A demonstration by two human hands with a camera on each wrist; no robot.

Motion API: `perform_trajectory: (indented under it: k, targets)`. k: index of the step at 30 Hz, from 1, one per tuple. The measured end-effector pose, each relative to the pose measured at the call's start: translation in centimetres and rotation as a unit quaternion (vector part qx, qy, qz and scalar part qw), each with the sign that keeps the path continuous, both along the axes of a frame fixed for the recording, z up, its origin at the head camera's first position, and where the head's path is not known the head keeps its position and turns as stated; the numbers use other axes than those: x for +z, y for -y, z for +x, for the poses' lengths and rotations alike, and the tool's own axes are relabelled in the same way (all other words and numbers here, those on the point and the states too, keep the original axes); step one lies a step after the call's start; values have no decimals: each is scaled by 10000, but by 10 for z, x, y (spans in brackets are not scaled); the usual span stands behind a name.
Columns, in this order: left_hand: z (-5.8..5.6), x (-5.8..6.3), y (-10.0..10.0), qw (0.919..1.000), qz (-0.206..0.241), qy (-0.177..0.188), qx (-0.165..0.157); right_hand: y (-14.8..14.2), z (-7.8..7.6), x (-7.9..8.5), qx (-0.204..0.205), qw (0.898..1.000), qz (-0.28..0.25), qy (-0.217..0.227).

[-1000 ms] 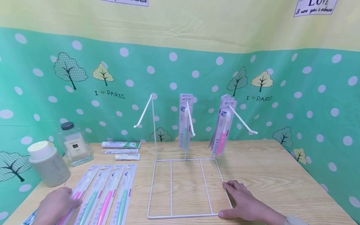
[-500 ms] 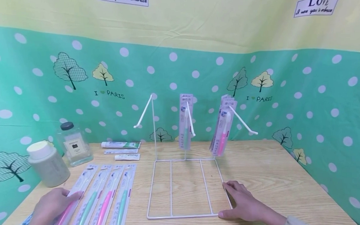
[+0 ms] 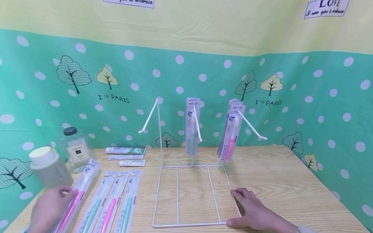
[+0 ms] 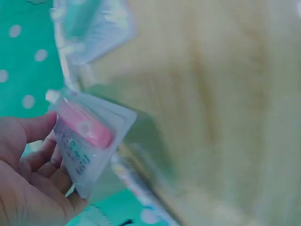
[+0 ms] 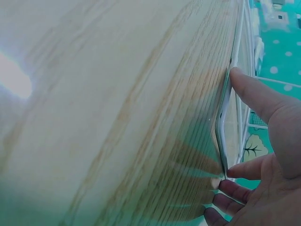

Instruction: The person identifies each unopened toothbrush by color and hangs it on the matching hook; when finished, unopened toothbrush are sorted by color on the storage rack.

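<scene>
My left hand point(image 3: 51, 209) pinches a packaged pink toothbrush point(image 3: 72, 206) by its edge, thumb on one side and fingers on the other. In the left wrist view the pack point(image 4: 87, 136) is tilted up off the table, its pink handle showing through clear plastic. My right hand point(image 3: 251, 209) rests at the right front corner of a white wire display rack point(image 3: 191, 223); its thumb and spread fingertips touch the base wire. Three more packaged toothbrushes, a green one point(image 3: 90, 218), a pink one point(image 3: 108, 217) and another green one point(image 3: 126, 216), lie side by side.
Toothbrush packs hang on the rack's middle hook point(image 3: 197, 124) and right hook point(image 3: 252, 125); its left hook point(image 3: 148, 116) is bare. A grey bottle point(image 3: 52, 171) and glass bottle point(image 3: 77, 152) stand back left. Toothpaste boxes and tubes point(image 3: 125, 150) lie behind. A patterned curtain point(image 3: 178, 71) hangs behind the table.
The left hand has lifted the leftmost pink toothbrush pack, its top end rising up in front of the glass bottle. The right hand and the rack have stayed in place.
</scene>
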State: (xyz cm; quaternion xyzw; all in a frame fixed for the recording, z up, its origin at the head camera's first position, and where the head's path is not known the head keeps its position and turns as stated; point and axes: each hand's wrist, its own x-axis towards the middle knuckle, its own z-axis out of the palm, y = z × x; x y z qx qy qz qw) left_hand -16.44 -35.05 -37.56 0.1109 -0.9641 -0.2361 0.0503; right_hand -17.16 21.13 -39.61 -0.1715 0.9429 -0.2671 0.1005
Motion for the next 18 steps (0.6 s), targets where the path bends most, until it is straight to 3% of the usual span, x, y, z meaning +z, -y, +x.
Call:
perform_trajectory:
  k: [4, 7, 12, 18]
  targets:
    - [3, 23, -21, 9962, -120, -859, -114, -1, -1, 0, 0, 10000, 20, -29]
    - [2, 40, -44, 9918, -48, -1229, -348, -2, -1, 0, -29, 10000, 6, 11]
    - [0, 60, -90, 9872, 418, -1364, -706, -3, -1, 0, 4, 10000, -68, 46]
    - [-3, 66, -141, 9796, 857, -1513, -1010, -2, 0, -1, 124, 9998, -110, -52]
